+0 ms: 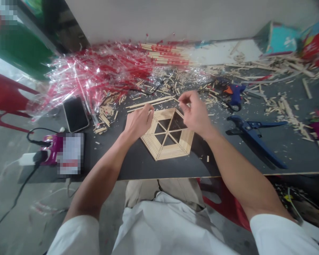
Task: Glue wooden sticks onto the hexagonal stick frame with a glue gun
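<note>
A flat hexagon built of thin wooden sticks (172,145) lies on the dark board (138,166) in front of me, with spokes meeting at its centre. My left hand (138,122) rests curled on the hexagon's upper left edge, fingers pressed together on the sticks there. Just above the hexagon's upper right edge, my right hand (195,113) hovers with thumb and fingers pinched; what they hold is too small to make out. Long loose sticks (151,102) lie just beyond the hexagon.
Blue cutters (255,136) lie at the right, a blue glue gun (235,94) behind them. A heap of red and clear wrappers (95,74) and stick offcuts fills the back. A phone (76,114) and a pink power strip (49,150) sit at the left.
</note>
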`<state>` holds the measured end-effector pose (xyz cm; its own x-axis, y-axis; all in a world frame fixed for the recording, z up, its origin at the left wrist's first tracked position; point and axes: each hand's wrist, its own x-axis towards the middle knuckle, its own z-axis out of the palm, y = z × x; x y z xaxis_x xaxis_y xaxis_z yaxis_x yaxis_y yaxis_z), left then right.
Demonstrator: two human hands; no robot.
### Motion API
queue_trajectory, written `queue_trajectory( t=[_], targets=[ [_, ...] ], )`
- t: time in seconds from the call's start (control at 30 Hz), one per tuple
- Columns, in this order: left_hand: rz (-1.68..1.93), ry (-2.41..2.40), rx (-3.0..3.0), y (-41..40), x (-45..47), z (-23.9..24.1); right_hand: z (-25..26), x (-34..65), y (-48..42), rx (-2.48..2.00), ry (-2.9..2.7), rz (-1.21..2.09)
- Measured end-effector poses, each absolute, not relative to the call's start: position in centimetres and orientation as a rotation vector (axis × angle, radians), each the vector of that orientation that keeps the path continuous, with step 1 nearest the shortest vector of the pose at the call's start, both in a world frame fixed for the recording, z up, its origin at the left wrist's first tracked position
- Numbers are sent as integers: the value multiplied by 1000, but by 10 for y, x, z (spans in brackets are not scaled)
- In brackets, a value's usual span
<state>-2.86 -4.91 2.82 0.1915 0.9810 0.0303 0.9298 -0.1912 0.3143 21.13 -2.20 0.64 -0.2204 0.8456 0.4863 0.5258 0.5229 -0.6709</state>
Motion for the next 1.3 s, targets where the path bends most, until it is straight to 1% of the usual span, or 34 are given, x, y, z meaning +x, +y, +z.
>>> queue_trajectory(
  t=[0.1,0.2,0.27,0.37,0.47,0.63,0.8,0.87,0.97,1.03,1.1,1.17,1.3],
  targets=[
    [315,1835,2229,-51,-29,31,8,232,-15,-1255,-1736,318],
    [337,1855,2210,-52,-29,33,14,253,-9,-1392,-1594,52],
    [379,1880,2191,-52,-30,34,17,264,-6,-1398,-1511,-116],
    [443,1922,2150,-52,-30,34,19,276,0,-1401,-1382,-246],
    [491,1913,2115,-52,-32,33,16,284,5,-1509,-1347,-211],
    [682,1764,2170,-52,-36,26,11,285,4,-1592,-1584,16],
    [815,1634,2251,-50,-40,17,15,280,0,-1581,-1657,5],
    [810,1602,2259,-50,-40,18,15,283,2,-1678,-1604,-55],
    [748,1554,2277,-51,-40,21,11,296,10,-1966,-1386,-158],
    [701,1527,2280,-52,-39,23,6,306,17,-2165,-1277,-126],
    [694,1528,2244,-52,-37,23,0,315,23,-2291,-1256,-17],
    [722,1553,2187,-53,-35,22,-8,321,27,-2322,-1297,46],
    [804,1572,2123,-54,-32,24,-28,339,34,-2327,-1273,14]
  ],
)
